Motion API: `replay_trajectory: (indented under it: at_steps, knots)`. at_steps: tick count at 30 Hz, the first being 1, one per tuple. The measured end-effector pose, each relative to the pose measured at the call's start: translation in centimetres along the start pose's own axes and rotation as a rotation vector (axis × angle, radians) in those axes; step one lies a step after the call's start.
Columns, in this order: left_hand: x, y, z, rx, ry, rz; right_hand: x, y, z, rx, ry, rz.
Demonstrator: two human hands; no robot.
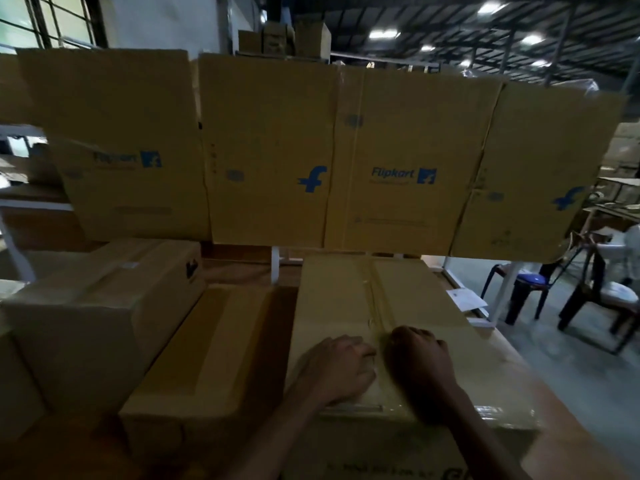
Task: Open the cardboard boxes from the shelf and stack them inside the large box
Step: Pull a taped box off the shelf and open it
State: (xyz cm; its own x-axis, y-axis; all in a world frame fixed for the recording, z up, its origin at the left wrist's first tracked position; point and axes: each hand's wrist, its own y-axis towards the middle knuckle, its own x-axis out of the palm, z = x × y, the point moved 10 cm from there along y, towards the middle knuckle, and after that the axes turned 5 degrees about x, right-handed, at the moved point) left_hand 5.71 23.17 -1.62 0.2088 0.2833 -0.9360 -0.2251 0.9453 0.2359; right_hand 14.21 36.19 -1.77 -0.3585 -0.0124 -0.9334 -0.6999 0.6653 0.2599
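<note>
A taped, closed cardboard box (408, 299) lies on the table right in front of me, clear tape running along its centre seam. My left hand (337, 367) and my right hand (420, 362) rest side by side on its near top, fingers curled down at the seam. Whether they pinch the tape I cannot tell. Two more closed boxes sit to the left: a low one (211, 351) beside it and a taller one (104, 299) further left. A large flattened box sheet (346, 157) with blue logos stands upright behind them.
White shelf frames (275, 265) stand behind the sheet, with small boxes (284, 38) on top. Dark chairs (588, 292) and a white paper (465, 297) are on the floor at right. The wooden table edge (554, 410) runs along the right.
</note>
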Motion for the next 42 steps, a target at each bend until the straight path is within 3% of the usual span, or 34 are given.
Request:
replay_trajectory:
  at_steps: [6, 18, 25, 32, 38, 42]
  knots:
    - [3.3, 1.5, 1.3, -0.094, 0.101, -0.195, 0.1, -0.1, 2.1, -0.024, 0.032, -0.042]
    - [4.3, 2.4, 1.7, -0.214, 0.179, -0.191, -1.4, -1.6, 3.3, -0.092, 0.075, -0.082]
    - [2.5, 1.4, 0.6, -0.28, 0.151, -0.045, -2.2, -2.2, 2.6, -0.153, 0.046, -0.031]
    - [-0.2, -3.6, -5.0, -0.512, 0.144, 0.071, -2.0, -2.3, 5.8, -0.079, -0.022, -0.015]
    - [-1.2, -9.6, -9.2, -0.792, -0.157, 0.216, -2.1, -2.6, 10.3, 0.099, -0.097, 0.022]
    - [-0.4, -12.0, -9.3, -0.88, -0.37, 0.316, -2.7, -3.4, 13.7, 0.253, -0.025, 0.088]
